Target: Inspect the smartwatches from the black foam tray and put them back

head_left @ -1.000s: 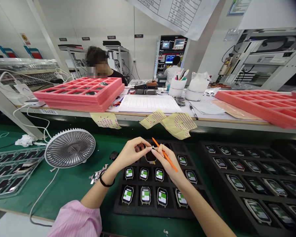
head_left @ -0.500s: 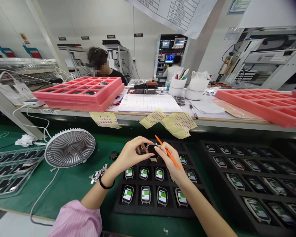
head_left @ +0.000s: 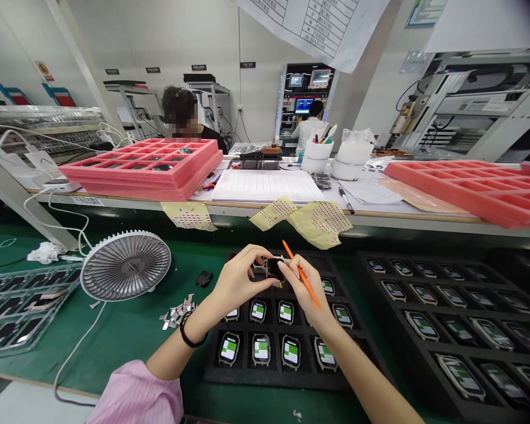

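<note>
Between my two hands is a small watch with a dark screen, held above a black foam tray. My left hand grips its left side between thumb and fingers. On its right side is my right hand, with the thumb on the dark screen and an orange stick held slanting across the fingers. Several watches with lit green and white screens, one of them a watch in the front row, lie in the tray's compartments below my hands.
A round fan stands at the left, near small silvery strips and a black watch-shaped piece. Another black tray of watches lies at the right. Pink foam trays rest on the shelf ahead. Two people are beyond it.
The watch and both hands have shifted very slightly; its screen is tilted a little differently. The orange stick has moved slightly with my right hand.
</note>
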{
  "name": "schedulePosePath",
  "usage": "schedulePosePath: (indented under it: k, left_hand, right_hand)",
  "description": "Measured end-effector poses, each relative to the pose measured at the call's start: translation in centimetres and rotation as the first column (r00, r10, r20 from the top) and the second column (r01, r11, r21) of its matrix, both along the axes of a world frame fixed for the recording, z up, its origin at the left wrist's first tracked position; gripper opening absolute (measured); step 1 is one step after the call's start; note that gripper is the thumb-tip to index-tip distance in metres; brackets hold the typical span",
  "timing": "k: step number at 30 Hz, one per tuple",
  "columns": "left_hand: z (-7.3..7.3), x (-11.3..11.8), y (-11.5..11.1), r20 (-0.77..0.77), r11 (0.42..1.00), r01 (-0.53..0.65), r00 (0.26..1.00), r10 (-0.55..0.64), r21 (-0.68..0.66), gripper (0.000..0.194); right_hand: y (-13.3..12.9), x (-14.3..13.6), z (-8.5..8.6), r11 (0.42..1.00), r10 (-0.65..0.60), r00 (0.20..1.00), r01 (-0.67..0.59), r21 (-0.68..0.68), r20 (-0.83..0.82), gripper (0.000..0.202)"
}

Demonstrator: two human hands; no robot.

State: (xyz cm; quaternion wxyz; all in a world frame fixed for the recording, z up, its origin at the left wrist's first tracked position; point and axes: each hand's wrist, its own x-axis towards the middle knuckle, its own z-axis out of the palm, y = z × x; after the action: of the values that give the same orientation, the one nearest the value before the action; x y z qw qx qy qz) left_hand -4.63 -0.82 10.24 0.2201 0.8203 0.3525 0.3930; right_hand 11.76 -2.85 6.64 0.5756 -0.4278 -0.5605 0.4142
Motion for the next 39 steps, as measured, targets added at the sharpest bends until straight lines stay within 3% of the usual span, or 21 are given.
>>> schedulePosePath:
  k: [5,11,21,29,35,39]
  left_hand:
    - [-0.2,0.1,0.1,0.004,0.999,-0.011,1.000,0.011,-0.045,0.024]
    - [-0.1,0.0,0.0,0.103,0.999,-0.009,0.995,0.013,-0.041,0.003]
    - [0.0,0.2,-0.2,0.095,0.997,-0.057,0.994,0.052,0.047,0.009]
    - [-0.5,0.2,-0.5,0.061,0.975,-0.083,0.996,0.071,0.206,0.009]
    - [-0.5,0.3,-0.5,0.041,0.969,-0.094,0.995,0.087,0.227,0.006]
    - [-0.4,0.1,-0.4,0.013,0.962,-0.176,0.984,0.178,0.208,0.007]
  right_hand:
    - [0.0,-0.2,0.0,0.999,-0.013,0.999,0.011,0.038,0.047,0.042]
    - [-0.3,-0.4,0.2,0.998,0.011,0.999,-0.013,0.057,0.035,0.043]
    - [-0.3,-0.2,0.3,1.000,0.010,1.000,-0.010,0.025,0.004,0.043]
    - [-0.2,-0.2,0.2,1.000,0.001,0.999,-0.001,-0.016,-0.049,0.045]
    - [-0.3,-0.4,0.4,1.000,0.006,0.998,-0.007,-0.016,-0.056,0.045]
    - [0.2,0.9,0.8,0.999,0.018,1.000,-0.019,0.034,0.025,0.045]
